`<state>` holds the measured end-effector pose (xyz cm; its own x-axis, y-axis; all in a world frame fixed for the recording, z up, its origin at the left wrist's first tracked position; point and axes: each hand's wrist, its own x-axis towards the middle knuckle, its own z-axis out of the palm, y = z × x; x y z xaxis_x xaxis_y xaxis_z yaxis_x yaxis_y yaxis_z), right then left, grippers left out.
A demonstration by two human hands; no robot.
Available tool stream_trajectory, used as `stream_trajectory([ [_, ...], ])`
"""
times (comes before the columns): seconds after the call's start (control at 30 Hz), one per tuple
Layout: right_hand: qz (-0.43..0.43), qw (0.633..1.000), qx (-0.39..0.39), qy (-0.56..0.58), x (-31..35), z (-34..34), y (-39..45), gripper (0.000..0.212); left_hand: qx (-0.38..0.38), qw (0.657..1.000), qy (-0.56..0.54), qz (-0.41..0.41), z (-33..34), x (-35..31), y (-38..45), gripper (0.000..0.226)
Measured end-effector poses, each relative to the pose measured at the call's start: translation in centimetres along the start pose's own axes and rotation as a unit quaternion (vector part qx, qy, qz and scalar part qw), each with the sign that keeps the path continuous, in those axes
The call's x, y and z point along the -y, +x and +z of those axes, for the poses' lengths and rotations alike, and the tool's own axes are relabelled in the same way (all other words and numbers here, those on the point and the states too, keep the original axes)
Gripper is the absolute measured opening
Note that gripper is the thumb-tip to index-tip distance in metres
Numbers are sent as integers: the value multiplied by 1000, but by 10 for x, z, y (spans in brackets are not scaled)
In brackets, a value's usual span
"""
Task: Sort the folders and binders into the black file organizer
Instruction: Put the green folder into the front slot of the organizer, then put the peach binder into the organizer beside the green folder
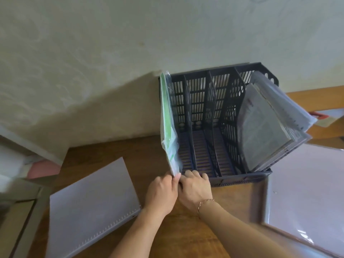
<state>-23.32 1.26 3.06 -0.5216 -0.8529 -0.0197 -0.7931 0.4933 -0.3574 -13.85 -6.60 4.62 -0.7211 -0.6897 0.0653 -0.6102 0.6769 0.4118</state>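
The wooden table (pixel 152 155) filled the lower frame, with the black file organizer (pixel 214 116) at centre right against the wall, clear folders (pixel 270 127) leaning in its rightmost slot. A grey binder (pixel 89 207) lay at lower left, another folder (pixel 307 192) at lower right. I was seating the green folder (pixel 167 123) in the leftmost slot: my left hand (pixel 160 194) pinched its bottom corner, my right hand (pixel 195 190) curled over the organizer's front rim. Next, I judged, it needed pushing fully in.

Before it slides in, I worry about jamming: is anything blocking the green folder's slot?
Nothing visible does. The green folder stands in the leftmost slot of the black organizer, whose floor looks bare; both hands, left hand and right hand, are at its near corner.
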Motion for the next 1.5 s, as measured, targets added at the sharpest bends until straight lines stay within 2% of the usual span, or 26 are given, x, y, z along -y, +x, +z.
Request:
stream_trajectory([
  [0.07, -4, 999, 25, -21, 0, 3, -1, 66, 0, 996, 81, 34, -7, -1, 4, 71],
  [0.13, 4, 997, 64, -30, -3, 2, 3, 64, -5, 993, 109, 47, -10, 1, 8, 68],
  [0.23, 30, 991, 121, -37, -1, -1, 10, 53, -14, 993, 106, 53, -12, 3, 9, 75],
  [0.37, 44, 980, 186, -56, 4, -6, 20, 51, -9, 996, 83, 30, -15, 2, 12, 78],
  [0.53, 63, 950, 284, -113, 11, -13, 41, 22, -48, 999, -5, -8, -11, 0, 6, 55],
  [0.67, 21, 930, 322, -178, 13, -16, 51, 35, -41, 994, -80, -68, -3, -2, 4, 35],
  [0.8, -66, 953, 245, -165, 1, -26, 37, 30, -1, 994, -30, -101, 5, -2, 10, 37],
  [0.83, -94, 963, 198, -156, -5, -29, 27, 30, 1, 995, -8, -104, 8, -2, 10, 40],
  [0.9, -154, 980, 55, -112, -21, -32, -1, 31, 6, 994, 36, -105, 14, -3, 9, 44],
  [0.97, -167, 984, -57, -25, -40, -30, -39, 34, 27, 989, 61, -129, 18, -8, 10, 47],
  [1.0, -144, 987, -71, 11, -49, -28, -60, 36, 32, 987, 51, -148, 19, -10, 11, 48],
  [1.07, -66, 995, -62, 34, -72, -22, -99, 39, 19, 982, -40, -182, 21, -11, 14, 48],
  [1.13, 13, 997, -55, 44, -97, -21, -131, 41, -39, 972, -167, -161, 28, -9, 6, 53],
  [1.23, 107, 989, -86, 56, -140, -27, -171, 49, -128, 947, -255, -146, 54, -23, -35, 55],
  [1.3, 183, 970, -129, 92, -167, -36, -196, 46, -92, 943, -286, -146, 84, -42, -68, 49],
  [1.43, 305, 925, -207, 90, -231, -57, -236, 36, 78, 962, -261, 2, 137, -101, -89, 26],
  [1.5, 371, 896, -228, 91, -269, -69, -246, 39, 149, 955, -255, 8, 151, -139, -80, 17],
])
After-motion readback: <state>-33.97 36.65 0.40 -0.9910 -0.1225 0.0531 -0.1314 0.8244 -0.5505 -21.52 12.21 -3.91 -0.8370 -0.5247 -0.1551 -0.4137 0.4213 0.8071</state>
